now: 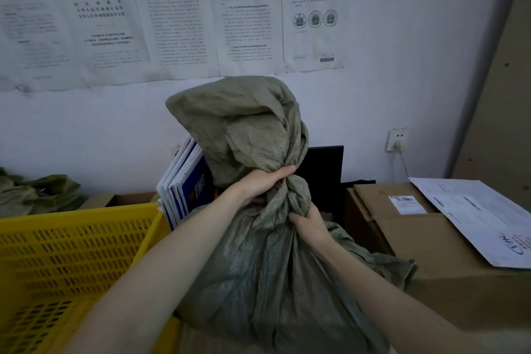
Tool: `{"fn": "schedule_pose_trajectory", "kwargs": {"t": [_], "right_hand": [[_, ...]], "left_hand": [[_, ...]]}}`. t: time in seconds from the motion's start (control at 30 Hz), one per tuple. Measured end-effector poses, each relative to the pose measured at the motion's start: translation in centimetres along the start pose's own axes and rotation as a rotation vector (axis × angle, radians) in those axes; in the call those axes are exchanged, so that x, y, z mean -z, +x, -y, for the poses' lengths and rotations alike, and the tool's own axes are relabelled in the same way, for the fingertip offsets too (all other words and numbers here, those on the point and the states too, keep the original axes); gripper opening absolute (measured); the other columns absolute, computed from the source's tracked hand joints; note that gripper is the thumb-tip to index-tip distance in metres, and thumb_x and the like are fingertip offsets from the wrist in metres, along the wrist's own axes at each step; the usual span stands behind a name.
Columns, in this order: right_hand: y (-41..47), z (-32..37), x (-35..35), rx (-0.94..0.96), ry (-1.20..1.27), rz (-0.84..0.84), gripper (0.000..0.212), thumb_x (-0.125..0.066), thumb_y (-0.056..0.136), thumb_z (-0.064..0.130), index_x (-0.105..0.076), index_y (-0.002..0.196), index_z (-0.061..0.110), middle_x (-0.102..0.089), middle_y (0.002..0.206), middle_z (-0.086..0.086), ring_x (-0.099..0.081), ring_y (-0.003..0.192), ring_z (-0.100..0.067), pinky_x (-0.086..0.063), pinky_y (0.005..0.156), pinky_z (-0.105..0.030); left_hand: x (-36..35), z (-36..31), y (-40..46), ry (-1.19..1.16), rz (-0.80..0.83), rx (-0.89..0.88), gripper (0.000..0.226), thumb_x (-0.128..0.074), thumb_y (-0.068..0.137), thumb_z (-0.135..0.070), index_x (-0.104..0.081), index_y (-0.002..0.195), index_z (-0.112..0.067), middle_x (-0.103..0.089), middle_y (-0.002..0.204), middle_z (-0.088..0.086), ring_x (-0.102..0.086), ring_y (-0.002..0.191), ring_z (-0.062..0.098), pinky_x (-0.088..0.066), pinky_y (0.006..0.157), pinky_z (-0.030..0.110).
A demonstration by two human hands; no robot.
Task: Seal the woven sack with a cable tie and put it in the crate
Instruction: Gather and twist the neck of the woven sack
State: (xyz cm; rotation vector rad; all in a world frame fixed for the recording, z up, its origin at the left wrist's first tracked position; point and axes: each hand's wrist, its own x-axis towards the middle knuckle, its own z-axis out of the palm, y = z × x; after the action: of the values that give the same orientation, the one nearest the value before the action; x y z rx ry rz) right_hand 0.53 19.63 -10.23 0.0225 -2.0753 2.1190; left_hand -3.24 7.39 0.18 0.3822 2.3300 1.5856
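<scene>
A grey-green woven sack (258, 276) stands full in the middle, its loose top (238, 121) bunched and sticking upward. My left hand (263, 184) grips the gathered neck of the sack from the left. Just below it, my right hand (309, 223) grips the twisted neck from the right. The yellow slotted crate (71, 253) stands to the left of the sack, touching it. No cable tie shows in this view.
Blue and white booklets (184, 181) lean behind the crate. Cardboard boxes (431, 238) with a white sheet (485, 218) lie at the right. More green sacks (37, 192) lie at far left. A black panel (324, 169) and a wall socket (397, 139) are behind.
</scene>
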Motion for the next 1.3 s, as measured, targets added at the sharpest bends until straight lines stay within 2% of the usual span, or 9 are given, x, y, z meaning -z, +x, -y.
{"fn": "schedule_pose_trajectory", "kwargs": {"t": [0.1,0.23,0.33,0.43,0.53,0.7,1.03,1.17,1.3], "right_hand": [[-0.1,-0.9,0.9,-0.066,0.012,-0.051,0.033,-0.049,0.090,-0.005,-0.061,0.119,0.008,-0.066,0.115,-0.009,-0.062,0.107,-0.023,-0.052,0.083,-0.028],[-0.2,-1.1,1.6,-0.056,-0.042,-0.100,0.037,-0.053,0.091,0.003,-0.058,0.127,0.011,-0.064,0.123,-0.008,-0.058,0.117,-0.026,-0.048,0.098,-0.041],[0.2,-1.8,1.0,-0.008,-0.267,-0.063,0.047,-0.057,0.085,0.039,-0.050,0.131,0.038,-0.060,0.129,0.005,-0.053,0.122,-0.021,-0.037,0.108,-0.048],[-0.1,-1.4,0.4,0.028,-0.746,-0.010,0.051,-0.047,0.091,0.018,-0.036,0.140,0.028,-0.053,0.134,-0.003,-0.043,0.126,-0.028,-0.026,0.101,-0.039],[-0.6,-1.0,0.2,0.170,-1.080,0.026,0.050,-0.041,0.093,0.015,-0.034,0.142,0.021,-0.045,0.137,-0.005,-0.039,0.120,-0.029,-0.027,0.095,-0.043],[-0.8,-1.0,0.3,0.227,-1.340,0.140,0.055,-0.042,0.094,0.020,-0.024,0.146,0.019,-0.039,0.140,-0.005,-0.037,0.119,-0.029,-0.028,0.096,-0.045],[-2.4,-0.5,2.7,0.155,-1.031,0.180,0.063,-0.050,0.090,0.041,-0.026,0.145,0.023,-0.043,0.138,-0.001,-0.037,0.129,-0.021,-0.027,0.102,-0.041],[-4.6,-0.4,5.3,0.174,-0.962,0.089,0.056,-0.053,0.090,0.048,-0.039,0.138,0.023,-0.049,0.131,0.002,-0.043,0.124,-0.017,-0.033,0.105,-0.042],[-7.8,-0.9,9.2,0.205,-0.879,-0.058,0.033,-0.058,0.091,0.029,-0.054,0.123,0.020,-0.056,0.118,0.004,-0.051,0.116,-0.017,-0.041,0.099,-0.045]], "left_hand": [[2.7,0.0,-0.9,0.350,0.289,0.092,0.081,-0.043,0.081,-0.073,-0.039,0.144,-0.022,-0.041,0.145,-0.011,-0.040,0.130,0.010,-0.029,0.110,0.027],[2.6,1.4,-2.4,0.487,0.481,0.197,0.091,-0.042,0.081,-0.074,-0.023,0.151,-0.020,-0.031,0.147,-0.011,-0.030,0.140,0.017,-0.023,0.112,0.025],[-0.3,3.5,-2.5,0.394,0.334,0.022,0.074,-0.048,0.093,-0.054,-0.021,0.151,-0.018,-0.034,0.149,-0.007,-0.030,0.140,0.011,-0.023,0.106,0.017],[-2.7,4.7,-1.4,0.075,0.140,-0.078,0.062,-0.059,0.092,-0.040,-0.037,0.144,-0.014,-0.047,0.139,-0.007,-0.042,0.125,0.003,-0.030,0.100,0.015],[-3.9,5.4,0.0,-0.242,-0.011,-0.046,0.079,-0.077,0.074,-0.043,-0.046,0.139,-0.011,-0.056,0.136,0.000,-0.053,0.124,0.012,-0.038,0.108,0.028],[-3.4,5.2,1.1,-0.381,-0.180,0.095,0.038,-0.078,0.077,-0.018,-0.068,0.110,-0.003,-0.072,0.100,0.011,-0.069,0.091,0.021,-0.055,0.077,0.029],[-3.7,6.7,2.1,-0.549,-0.317,0.108,0.016,-0.053,0.090,-0.012,-0.056,0.098,0.001,-0.059,0.082,0.011,-0.060,0.075,0.024,-0.049,0.066,0.030],[-4.5,7.3,1.6,-0.431,-0.293,-0.004,0.043,-0.067,0.087,-0.015,-0.056,0.126,0.002,-0.065,0.109,0.009,-0.063,0.099,0.022,-0.052,0.089,0.033],[-5.6,7.8,0.9,-0.184,-0.269,-0.105,0.039,-0.063,0.091,-0.010,-0.056,0.129,-0.007,-0.063,0.113,-0.002,-0.059,0.092,0.004,-0.046,0.075,0.010]]}}
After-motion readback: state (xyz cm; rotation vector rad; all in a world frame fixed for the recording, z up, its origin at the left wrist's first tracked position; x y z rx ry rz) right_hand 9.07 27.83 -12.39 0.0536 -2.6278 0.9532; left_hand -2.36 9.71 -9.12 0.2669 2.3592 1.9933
